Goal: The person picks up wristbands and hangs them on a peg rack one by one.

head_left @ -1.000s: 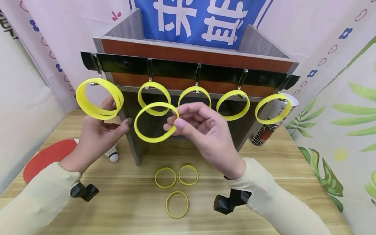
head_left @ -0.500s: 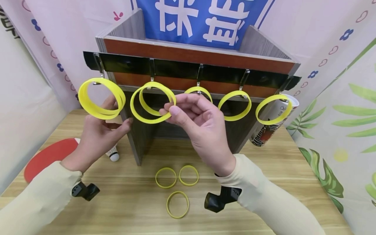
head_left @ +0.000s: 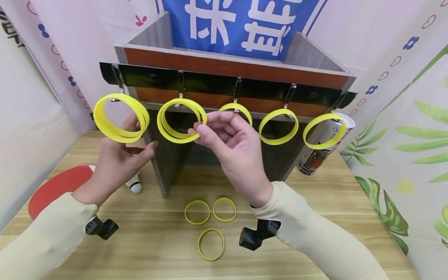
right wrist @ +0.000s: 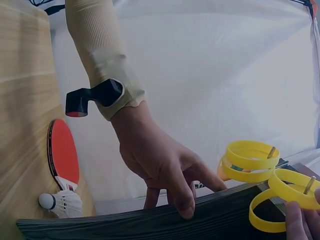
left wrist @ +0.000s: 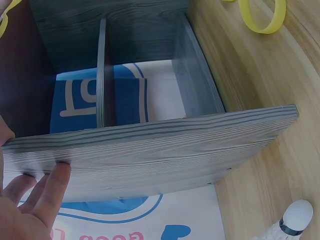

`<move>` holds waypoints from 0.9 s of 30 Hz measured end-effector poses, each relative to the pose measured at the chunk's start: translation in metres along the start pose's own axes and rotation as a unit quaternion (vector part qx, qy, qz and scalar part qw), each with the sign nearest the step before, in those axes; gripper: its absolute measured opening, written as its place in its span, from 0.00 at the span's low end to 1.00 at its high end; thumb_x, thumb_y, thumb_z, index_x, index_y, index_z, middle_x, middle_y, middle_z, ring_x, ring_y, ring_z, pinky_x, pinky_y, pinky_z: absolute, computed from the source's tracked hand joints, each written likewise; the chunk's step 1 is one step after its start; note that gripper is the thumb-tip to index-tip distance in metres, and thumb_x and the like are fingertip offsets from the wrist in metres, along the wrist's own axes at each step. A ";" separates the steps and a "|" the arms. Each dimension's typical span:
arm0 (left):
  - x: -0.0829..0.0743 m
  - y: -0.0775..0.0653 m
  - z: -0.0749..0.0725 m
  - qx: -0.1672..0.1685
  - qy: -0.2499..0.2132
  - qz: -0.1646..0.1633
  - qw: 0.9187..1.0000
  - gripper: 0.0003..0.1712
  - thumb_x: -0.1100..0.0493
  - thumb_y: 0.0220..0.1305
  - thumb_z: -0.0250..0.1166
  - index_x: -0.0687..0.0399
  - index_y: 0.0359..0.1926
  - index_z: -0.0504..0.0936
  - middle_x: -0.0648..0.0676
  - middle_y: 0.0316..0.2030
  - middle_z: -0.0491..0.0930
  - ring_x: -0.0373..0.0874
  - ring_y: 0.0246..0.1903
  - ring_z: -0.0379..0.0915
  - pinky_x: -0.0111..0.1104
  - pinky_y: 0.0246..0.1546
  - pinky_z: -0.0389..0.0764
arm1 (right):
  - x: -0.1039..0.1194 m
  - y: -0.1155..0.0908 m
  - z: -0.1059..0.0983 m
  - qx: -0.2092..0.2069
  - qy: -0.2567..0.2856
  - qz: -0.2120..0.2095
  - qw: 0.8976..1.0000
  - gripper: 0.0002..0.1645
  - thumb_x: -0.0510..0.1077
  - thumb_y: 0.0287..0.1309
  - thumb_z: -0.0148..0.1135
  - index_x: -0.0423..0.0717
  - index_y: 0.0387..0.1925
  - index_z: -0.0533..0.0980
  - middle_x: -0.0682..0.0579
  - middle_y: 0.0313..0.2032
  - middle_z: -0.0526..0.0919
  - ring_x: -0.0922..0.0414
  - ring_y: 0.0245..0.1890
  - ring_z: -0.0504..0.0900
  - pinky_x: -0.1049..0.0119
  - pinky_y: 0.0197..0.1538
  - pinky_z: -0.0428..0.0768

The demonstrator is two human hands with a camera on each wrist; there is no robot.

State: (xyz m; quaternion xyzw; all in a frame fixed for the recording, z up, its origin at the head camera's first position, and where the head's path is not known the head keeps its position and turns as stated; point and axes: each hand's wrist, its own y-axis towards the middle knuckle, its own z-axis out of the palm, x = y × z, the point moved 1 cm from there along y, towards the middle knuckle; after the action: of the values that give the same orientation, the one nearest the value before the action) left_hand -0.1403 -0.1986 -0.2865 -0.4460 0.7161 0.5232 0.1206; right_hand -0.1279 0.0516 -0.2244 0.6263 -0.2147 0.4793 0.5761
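Note:
My right hand (head_left: 238, 151) pinches a yellow wristband (head_left: 159, 123) by its right side, thumb in front. The band is up at the second hook (head_left: 181, 83) from the left and overlaps another yellow band hanging there. In the right wrist view, the tip of that hook shows inside a band (right wrist: 295, 192). My left hand (head_left: 117, 163) grips the left side panel (head_left: 159, 171) of the grey wooden shelf. In the left wrist view, its fingers (left wrist: 52, 192) lie against the panel's outer face. Two bands (head_left: 101, 122) hang together on the leftmost hook, just over this hand.
A black strip (head_left: 210, 81) with hooks runs along the shelf front; single bands hang on the three right hooks. Three bands lie on the table, one at the front (head_left: 199, 249). A red paddle (head_left: 59, 188) and shuttlecock (head_left: 134, 184) lie left. A can (head_left: 315, 157) stands right.
My right hand has moved up and left with its wristband, from in front of the shelf to the second hook, over the band there. My left hand keeps its place.

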 end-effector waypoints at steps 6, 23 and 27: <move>-0.001 -0.001 0.000 0.000 0.000 -0.003 1.000 0.45 0.77 0.56 0.71 0.55 0.75 0.70 0.63 0.65 0.79 0.23 0.49 0.76 0.14 0.37 0.83 | -0.002 -0.002 0.001 0.008 -0.028 -0.001 1.000 0.14 0.26 0.65 0.62 0.26 0.51 0.75 0.27 0.47 0.85 0.61 0.43 0.90 0.56 0.50 0.92; -0.001 0.000 0.000 0.001 0.006 -0.004 1.000 0.46 0.76 0.56 0.71 0.55 0.76 0.70 0.63 0.67 0.78 0.20 0.53 0.74 0.13 0.36 0.83 | -0.007 -0.009 -0.003 0.037 -0.090 -0.004 0.995 0.16 0.25 0.63 0.64 0.25 0.53 0.77 0.29 0.47 0.86 0.45 0.44 0.90 0.57 0.54 0.91; -0.001 0.000 0.001 0.001 0.006 -0.007 1.000 0.45 0.76 0.56 0.71 0.56 0.75 0.70 0.63 0.67 0.78 0.20 0.52 0.75 0.13 0.36 0.82 | -0.009 -0.011 -0.005 0.045 -0.093 0.001 0.995 0.15 0.26 0.64 0.63 0.26 0.53 0.77 0.29 0.47 0.87 0.36 0.46 0.89 0.57 0.54 0.91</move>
State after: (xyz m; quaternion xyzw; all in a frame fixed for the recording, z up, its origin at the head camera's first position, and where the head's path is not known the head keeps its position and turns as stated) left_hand -0.1397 -0.1972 -0.2861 -0.4543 0.7139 0.5191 0.1203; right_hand -0.1244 0.0563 -0.2384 0.6930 -0.2466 0.4289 0.5244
